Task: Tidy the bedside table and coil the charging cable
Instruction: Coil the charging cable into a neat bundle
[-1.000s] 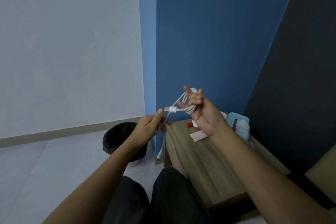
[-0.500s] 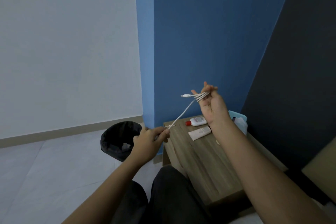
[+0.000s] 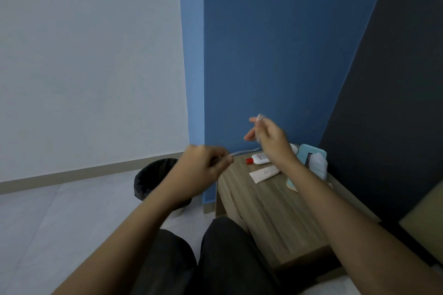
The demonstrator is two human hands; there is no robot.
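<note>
A white charging cable (image 3: 247, 151), blurred by motion, stretches between my two hands above the left end of the wooden bedside table (image 3: 275, 213). My left hand (image 3: 203, 167) pinches one end of it near the table's left corner. My right hand (image 3: 271, 141) is raised higher, over the back of the table, with the cable looped around its fingers. On the table lie a white bottle with a red cap (image 3: 259, 158), a pale tube (image 3: 265, 173) and a light-blue box (image 3: 311, 154) with white tissue.
A black waste bin (image 3: 153, 179) stands on the pale floor left of the table. A blue wall rises behind the table and a dark panel to its right. My dark-trousered knees (image 3: 215, 258) are close to the table's front.
My right hand has turned over and dropped lower, back of the hand now up. My left hand has risen toward it, so the stretch of cable between them is shorter.
</note>
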